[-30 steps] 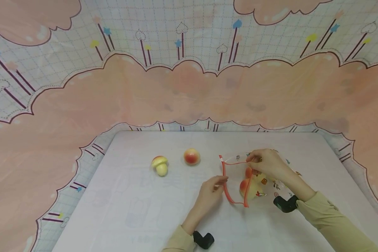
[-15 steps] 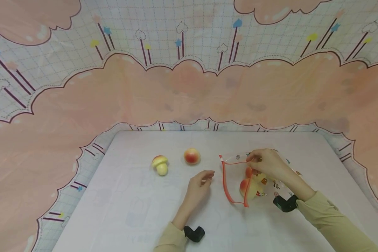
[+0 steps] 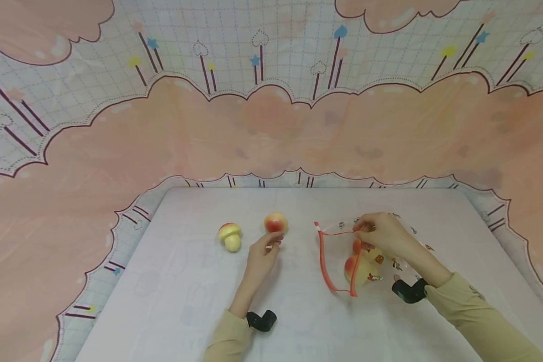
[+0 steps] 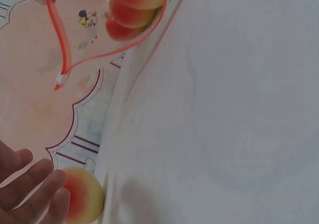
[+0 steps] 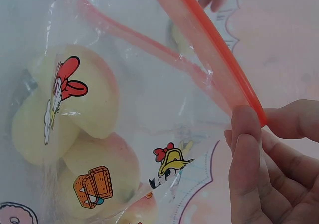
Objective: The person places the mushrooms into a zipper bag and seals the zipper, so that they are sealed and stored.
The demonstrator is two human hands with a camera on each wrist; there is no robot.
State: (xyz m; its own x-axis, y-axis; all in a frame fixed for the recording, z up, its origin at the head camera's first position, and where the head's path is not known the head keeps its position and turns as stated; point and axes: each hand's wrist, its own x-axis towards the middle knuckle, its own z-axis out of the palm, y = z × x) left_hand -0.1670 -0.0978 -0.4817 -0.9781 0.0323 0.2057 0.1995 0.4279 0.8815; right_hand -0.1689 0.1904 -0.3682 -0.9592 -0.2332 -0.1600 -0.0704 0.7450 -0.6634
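Observation:
My right hand (image 3: 382,234) pinches the red zip edge (image 5: 241,84) of a see-through zip bag (image 3: 323,264) printed with cartoon figures. The bag's mouth gapes toward the left. Inside it lie several rounded red-and-yellow toy pieces (image 5: 97,162), partly covered by the prints. My left hand (image 3: 262,254), fingers relaxed and holding nothing, is just in front of a round red-and-yellow toy peach (image 3: 276,221); its fingertips overlap the peach's lower edge in the head view. The left wrist view shows the fingers (image 4: 42,184) right beside the peach.
A toy mushroom (image 3: 230,239) with a red-and-yellow cap lies left of the peach. All of it rests on a white tabletop (image 3: 163,296). Behind the table's far edge hangs a patterned peach-coloured cloth (image 3: 271,136). Black wrist mounts (image 3: 261,321) sit on both forearms.
My left hand has let go of the bag's red edge and moved left to the peach. The right hand keeps its pinch on the bag, which has stayed in place.

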